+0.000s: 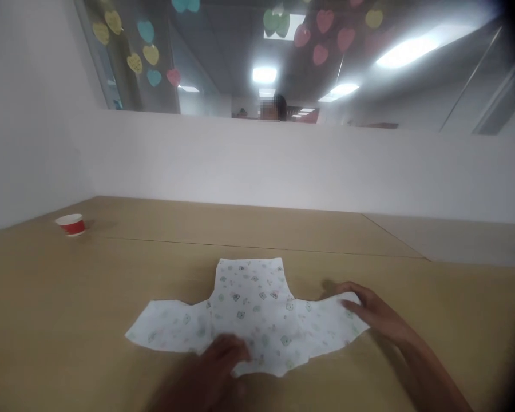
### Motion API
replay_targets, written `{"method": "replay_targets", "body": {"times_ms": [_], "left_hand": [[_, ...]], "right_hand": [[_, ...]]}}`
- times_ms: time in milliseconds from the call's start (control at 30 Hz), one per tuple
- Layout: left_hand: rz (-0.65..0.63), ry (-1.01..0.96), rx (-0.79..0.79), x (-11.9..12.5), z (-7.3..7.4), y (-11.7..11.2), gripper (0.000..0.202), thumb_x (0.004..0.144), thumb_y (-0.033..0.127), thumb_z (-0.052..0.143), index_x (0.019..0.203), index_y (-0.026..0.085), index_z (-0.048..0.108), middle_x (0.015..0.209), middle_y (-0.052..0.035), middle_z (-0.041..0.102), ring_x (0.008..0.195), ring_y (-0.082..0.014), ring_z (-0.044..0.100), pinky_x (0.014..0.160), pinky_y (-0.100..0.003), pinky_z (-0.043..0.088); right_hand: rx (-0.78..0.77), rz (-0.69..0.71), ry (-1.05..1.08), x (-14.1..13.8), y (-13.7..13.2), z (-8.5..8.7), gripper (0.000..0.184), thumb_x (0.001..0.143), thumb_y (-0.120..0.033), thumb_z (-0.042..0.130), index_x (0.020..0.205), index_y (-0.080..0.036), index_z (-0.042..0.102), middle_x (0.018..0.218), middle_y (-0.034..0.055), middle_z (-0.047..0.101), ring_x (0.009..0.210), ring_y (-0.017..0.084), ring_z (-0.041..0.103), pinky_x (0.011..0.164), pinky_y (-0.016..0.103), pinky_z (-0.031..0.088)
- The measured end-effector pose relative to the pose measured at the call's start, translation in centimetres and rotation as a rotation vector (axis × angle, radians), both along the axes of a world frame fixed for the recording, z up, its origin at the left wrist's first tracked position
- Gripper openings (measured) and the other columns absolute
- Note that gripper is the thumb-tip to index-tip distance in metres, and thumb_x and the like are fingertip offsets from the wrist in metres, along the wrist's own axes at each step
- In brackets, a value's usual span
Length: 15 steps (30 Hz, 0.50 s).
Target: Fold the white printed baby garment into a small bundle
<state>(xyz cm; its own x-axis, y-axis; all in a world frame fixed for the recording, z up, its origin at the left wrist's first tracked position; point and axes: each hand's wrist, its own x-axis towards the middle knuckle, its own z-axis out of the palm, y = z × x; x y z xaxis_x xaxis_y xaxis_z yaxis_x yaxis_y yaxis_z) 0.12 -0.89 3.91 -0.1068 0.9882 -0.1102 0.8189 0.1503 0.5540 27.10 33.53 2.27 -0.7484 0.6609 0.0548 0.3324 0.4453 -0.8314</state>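
A white baby shirt (257, 315) printed with small green and dark figures lies spread on the table, its sleeves stretched out to both sides. The body's straight edge points away from me. At the right sleeve, my right hand (371, 312) has its thumb on top of the cloth and its fingers along the far edge, closed on the sleeve end. My left hand (223, 357) is over the near part of the shirt, left of its middle. Its fingers look bent, but blur hides whether they grip the cloth.
A red and white paper cup (71, 225) stands at the far left of the wooden table (154, 266). Behind the table rises a white wall (257, 163), with a window (223, 63) above it bearing heart-shaped notes. A person's head shows in the glass.
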Motion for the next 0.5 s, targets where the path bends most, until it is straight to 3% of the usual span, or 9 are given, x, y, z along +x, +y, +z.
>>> {"method": "replay_targets", "body": {"times_ms": [67,133,233,367,433,500], "left_hand": [[-0.055,0.106,0.021,0.2,-0.5,2.8,0.051,0.098,0.044,0.035,0.148,0.036,0.027,0.154,0.0037,0.018,0.142,-0.0269,0.015,0.116,-0.047,0.025],[-0.120,0.186,0.033,0.3,-1.6,5.2,0.056,0.099,0.038,0.035,0.152,0.033,0.017,0.155,0.0029,0.010,0.144,-0.0263,0.005,0.117,-0.051,0.018],[-0.179,0.247,0.116,0.3,-3.9,8.1,0.058,0.100,0.043,0.033,0.153,0.026,0.016,0.155,-0.0013,0.015,0.144,-0.0262,0.008,0.118,-0.050,0.018],[-0.140,0.334,0.250,-0.3,-6.5,11.1,0.057,0.099,0.041,0.035,0.151,0.022,0.022,0.155,-0.0041,0.016,0.143,-0.0293,0.007,0.117,-0.053,0.016],[-0.156,0.353,0.277,-0.9,-6.8,12.3,0.058,0.097,0.034,0.040,0.151,0.022,0.023,0.155,-0.0046,0.016,0.143,-0.0303,0.007,0.116,-0.055,0.015],[-0.212,0.326,0.266,-1.6,-6.2,13.4,0.058,0.095,0.032,0.041,0.150,0.022,0.025,0.154,-0.0050,0.020,0.143,-0.0309,0.008,0.116,-0.055,0.014]], "right_hand": [[-0.080,-0.004,0.054,-0.5,-0.6,1.4,0.039,0.083,-0.049,0.059,0.107,-0.019,0.058,0.105,0.0090,0.061,0.092,0.027,0.059,0.071,0.033,0.051],[-0.116,0.004,0.094,-1.5,-1.4,3.0,0.039,0.084,-0.049,0.060,0.109,-0.019,0.056,0.098,0.0074,0.060,0.084,0.024,0.059,0.064,0.030,0.049],[-0.124,0.042,0.175,-3.6,-2.6,5.8,0.037,0.082,-0.046,0.063,0.106,-0.019,0.055,0.092,0.0046,0.058,0.078,0.020,0.057,0.061,0.026,0.046],[-0.105,0.164,0.285,-7.4,-4.1,8.6,0.034,0.080,-0.042,0.065,0.102,-0.017,0.056,0.085,0.0025,0.055,0.072,0.016,0.053,0.059,0.023,0.042],[-0.057,0.220,0.317,-9.5,-4.9,8.9,0.029,0.081,-0.038,0.065,0.099,-0.016,0.058,0.088,0.0029,0.056,0.075,0.015,0.052,0.062,0.024,0.043],[-0.057,0.202,0.372,-11.6,-5.7,8.3,0.026,0.080,-0.036,0.065,0.096,-0.016,0.059,0.084,0.0017,0.054,0.073,0.014,0.050,0.061,0.023,0.042]]}}
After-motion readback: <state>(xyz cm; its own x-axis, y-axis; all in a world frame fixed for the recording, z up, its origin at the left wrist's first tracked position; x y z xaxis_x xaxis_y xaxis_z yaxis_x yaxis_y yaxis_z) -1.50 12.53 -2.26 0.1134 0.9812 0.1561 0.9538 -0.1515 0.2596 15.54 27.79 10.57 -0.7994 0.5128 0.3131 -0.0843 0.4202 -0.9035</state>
